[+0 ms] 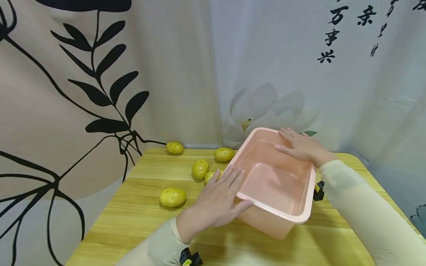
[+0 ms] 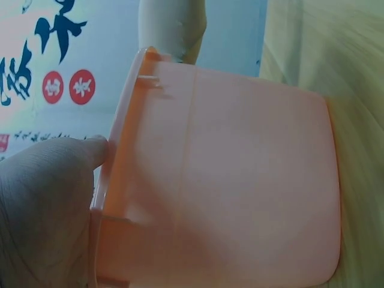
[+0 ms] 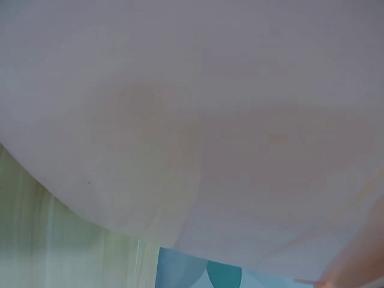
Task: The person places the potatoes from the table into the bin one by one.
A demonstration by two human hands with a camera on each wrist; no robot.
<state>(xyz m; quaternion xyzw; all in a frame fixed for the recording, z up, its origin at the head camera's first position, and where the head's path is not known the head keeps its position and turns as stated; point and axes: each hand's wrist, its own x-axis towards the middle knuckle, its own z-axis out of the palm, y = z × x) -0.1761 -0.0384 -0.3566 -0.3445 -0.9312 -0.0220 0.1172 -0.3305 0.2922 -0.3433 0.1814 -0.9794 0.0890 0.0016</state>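
A pink plastic basin (image 1: pixel 271 188) stands turned at an angle on the wooden table, its opening facing up toward me. My left hand (image 1: pixel 217 199) lies over its left corner, fingers straight, with the thumb along the near rim. In the left wrist view, that thumb touches the rim beside the basin's outer wall (image 2: pixel 240 174). My right hand (image 1: pixel 299 147) rests on the far right rim, fingers extended and thumb over the inside. The basin's wall (image 3: pixel 180 120) fills most of the right wrist view. Nothing lies inside the basin.
Yellow potatoes lie left of the basin: one near potato (image 1: pixel 172 197), one at the back edge (image 1: pixel 174 147), another potato (image 1: pixel 200 169) and one beside the rim (image 1: pixel 224 154). A further potato (image 1: pixel 213 175) is partly hidden by my left fingers. Printed curtains (image 1: pixel 173 74) hang behind the table (image 1: pixel 133 221).
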